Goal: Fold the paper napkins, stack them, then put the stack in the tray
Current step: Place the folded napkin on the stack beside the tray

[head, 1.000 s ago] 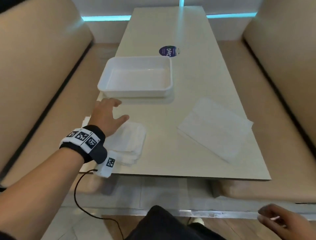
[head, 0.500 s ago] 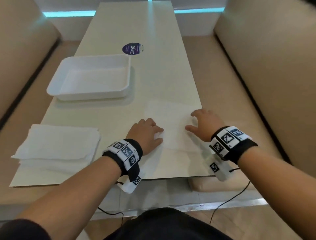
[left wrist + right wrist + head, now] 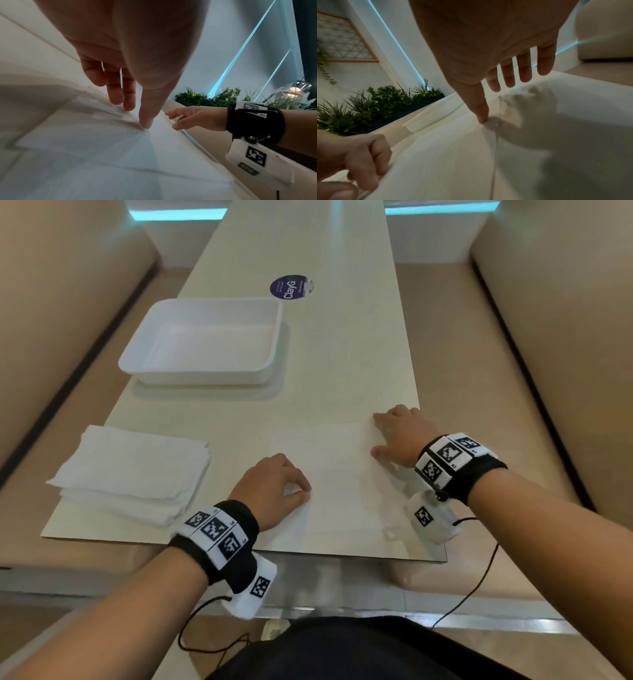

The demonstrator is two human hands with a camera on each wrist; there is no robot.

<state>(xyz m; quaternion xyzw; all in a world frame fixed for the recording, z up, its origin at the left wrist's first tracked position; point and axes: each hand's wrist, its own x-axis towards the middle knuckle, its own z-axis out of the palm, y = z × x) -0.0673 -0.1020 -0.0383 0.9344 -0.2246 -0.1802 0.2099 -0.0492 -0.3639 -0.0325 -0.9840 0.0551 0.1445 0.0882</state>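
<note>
Head view is showing one unfolded napkin (image 3: 342, 477) lying flat at the bench (image 3: 342, 354) near edge, long axis running left to right; left hand (image 3: 274, 487) is pinching its left edge, right hand (image 3: 399, 436) is resting outstretched fingers on its right edge, both equally near

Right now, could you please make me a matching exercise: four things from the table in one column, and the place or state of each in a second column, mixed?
Things:
1. tray
2. folded napkin stack
3. flat napkin
4. round sticker

Places or states:
A. under both hands, at the table's near right
B. dark purple, beyond the tray
C. white and empty, far left
D. piled at the near left corner, untouched

Pairs: 1-C, 2-D, 3-A, 4-B
</note>
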